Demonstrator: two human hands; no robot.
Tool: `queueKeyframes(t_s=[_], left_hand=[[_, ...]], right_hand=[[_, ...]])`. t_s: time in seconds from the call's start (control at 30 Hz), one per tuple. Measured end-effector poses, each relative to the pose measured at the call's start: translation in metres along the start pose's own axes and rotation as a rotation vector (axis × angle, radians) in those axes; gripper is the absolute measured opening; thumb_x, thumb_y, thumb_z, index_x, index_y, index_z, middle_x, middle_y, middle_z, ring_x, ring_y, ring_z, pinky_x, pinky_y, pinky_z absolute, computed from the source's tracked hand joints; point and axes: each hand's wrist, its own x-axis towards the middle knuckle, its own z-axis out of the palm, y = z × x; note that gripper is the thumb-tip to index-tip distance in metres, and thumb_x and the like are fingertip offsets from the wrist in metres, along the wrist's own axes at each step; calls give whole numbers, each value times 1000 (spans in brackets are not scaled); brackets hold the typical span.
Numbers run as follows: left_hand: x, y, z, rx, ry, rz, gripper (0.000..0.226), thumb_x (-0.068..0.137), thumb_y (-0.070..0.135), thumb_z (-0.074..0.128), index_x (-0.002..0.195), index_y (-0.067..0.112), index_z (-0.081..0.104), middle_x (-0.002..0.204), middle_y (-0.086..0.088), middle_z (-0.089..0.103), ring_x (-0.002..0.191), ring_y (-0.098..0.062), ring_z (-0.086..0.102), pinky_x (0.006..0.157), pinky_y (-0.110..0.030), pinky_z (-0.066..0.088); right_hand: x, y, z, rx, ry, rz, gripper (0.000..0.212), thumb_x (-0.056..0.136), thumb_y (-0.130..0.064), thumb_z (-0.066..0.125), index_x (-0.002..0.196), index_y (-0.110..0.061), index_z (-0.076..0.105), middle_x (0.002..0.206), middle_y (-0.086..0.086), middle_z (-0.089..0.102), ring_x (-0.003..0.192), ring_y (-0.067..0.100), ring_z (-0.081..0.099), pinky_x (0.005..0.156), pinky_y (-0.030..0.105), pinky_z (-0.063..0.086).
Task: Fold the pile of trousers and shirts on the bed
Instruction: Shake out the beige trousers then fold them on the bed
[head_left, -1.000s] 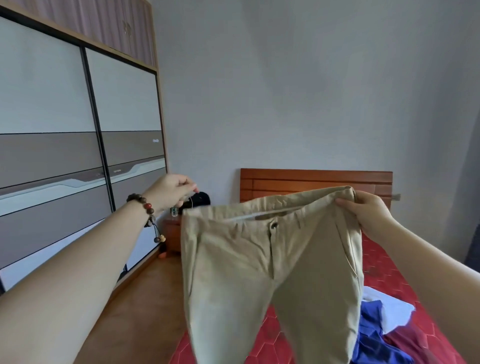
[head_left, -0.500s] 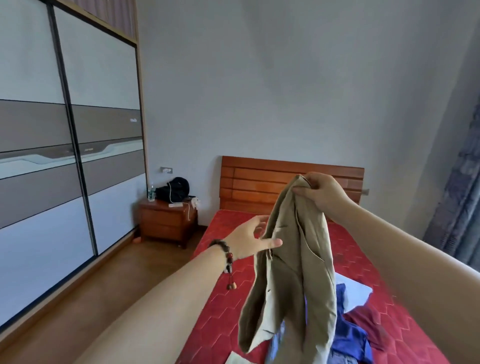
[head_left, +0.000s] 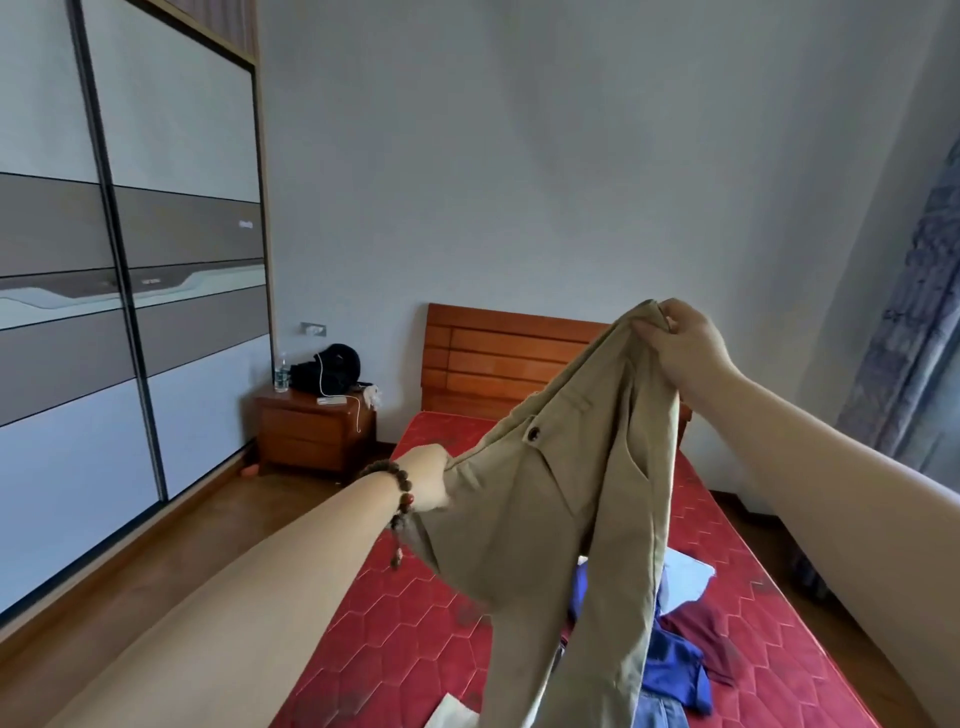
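Head view: above a red bed (head_left: 395, 613) strewn with a pile of clothes (head_left: 675, 660), khaki trousers (head_left: 561, 530) hang in mid-air, the right hand (head_left: 685, 345) pinching the waistband high, the left hand (head_left: 428, 480) closed on the seat seam lower down.

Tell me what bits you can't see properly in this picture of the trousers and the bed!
All in the head view:
- The khaki trousers: the leg ends are cut off by the bottom edge.
- The left hand: its fingers are hidden in the trouser fabric.
- The blue garment and the white cloth on the bed: partly covered by the hanging trousers.
- The bottle on the nightstand: too small to read its label.
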Motion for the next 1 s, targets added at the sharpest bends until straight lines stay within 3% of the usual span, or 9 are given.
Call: queueKeyframes(t_s=[0.1,0.2,0.37,0.5,0.63,0.73,0.83,0.9,1.0], left_hand=[[-8,-26,-14,1,13,-21,27,80,30,77,64,23,57,65,6,59,62,-12,58,56,-20,43],[-13,-36,-56,-126,232,-8,24,81,32,77,65,21,63,60,4,61,53,-9,54,43,-11,36],[-21,-10,-161,-907,752,231,20,67,36,84,81,24,76,85,4,76,80,-11,72,66,-20,56],[-12,-2,-168,-1016,734,183,4,83,20,74,81,16,74,96,-15,73,85,-24,70,82,-38,57],[-21,-27,-147,-1372,524,210,12,81,16,68,87,9,75,100,-17,73,88,-24,72,71,-33,59],[-22,-28,-140,-1432,436,145,21,83,18,66,101,6,69,99,-15,73,86,-24,72,67,-34,59],[-11,-9,-126,-1378,569,-1,16,93,15,61,104,4,65,100,-17,71,88,-27,70,79,-41,57],[-7,13,-116,-1347,712,-58,11,93,14,62,96,4,65,99,-18,68,93,-30,66,89,-43,52],[-5,60,-94,-1252,817,10,19,94,18,61,77,11,62,80,-13,65,75,-25,60,72,-30,47]], right_hand=[[6,11,-15,-46,39,18,16,88,-31,64,88,-16,62,88,14,66,79,31,60,74,42,52],[9,9,-35,-61,54,19,13,86,-33,68,84,-21,63,88,12,68,81,32,64,77,45,54],[37,-26,-71,273,261,-104,10,73,-42,71,73,-34,65,70,-15,65,69,9,59,66,29,51],[30,2,-55,192,104,35,19,85,-30,69,91,-12,70,79,-1,66,74,17,60,71,33,49],[17,22,-50,381,19,141,9,88,-24,69,88,-19,75,82,-2,75,74,13,71,63,25,56],[15,23,-40,384,68,275,20,87,-24,70,96,-6,73,86,4,72,75,16,68,70,33,58],[5,16,-18,290,237,389,32,89,-24,67,97,7,66,83,11,61,76,22,57,77,33,54],[-10,4,-3,250,288,420,24,91,-26,63,89,-2,64,71,5,55,61,18,51,48,14,44],[-41,-25,34,364,188,394,22,94,-28,58,84,-9,61,62,-1,48,55,13,43,47,23,37]])
